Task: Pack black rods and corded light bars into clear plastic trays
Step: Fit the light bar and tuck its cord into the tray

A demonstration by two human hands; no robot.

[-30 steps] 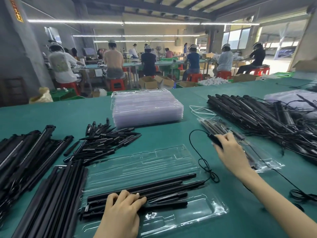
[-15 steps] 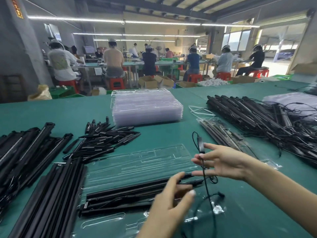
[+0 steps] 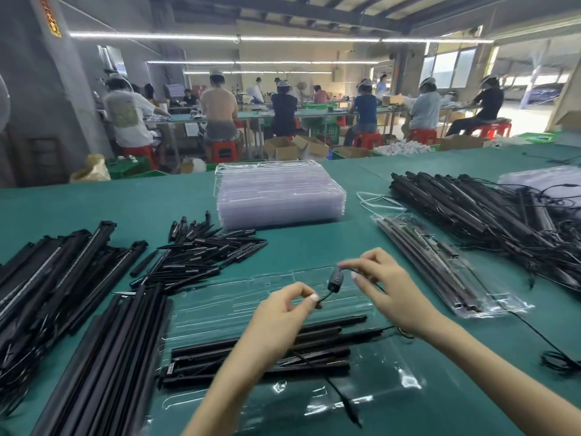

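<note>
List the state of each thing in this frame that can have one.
Left hand: pinching the cord.
Right hand: holding the inline switch.
Cord: held above the tray.
Open tray: partly filled with rods.
Packed tray: filled, on the table.
Tray stack: empty, stacked.

Left hand (image 3: 284, 305) pinched, right hand (image 3: 385, 280) fingers curled, both raised, near together.

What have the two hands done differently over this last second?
The left hand lifted off the rods in the open tray and now pinches the black cord. The right hand came back from the right, bringing the cord's small switch over the tray. Piles and tray stack stayed put.
</note>
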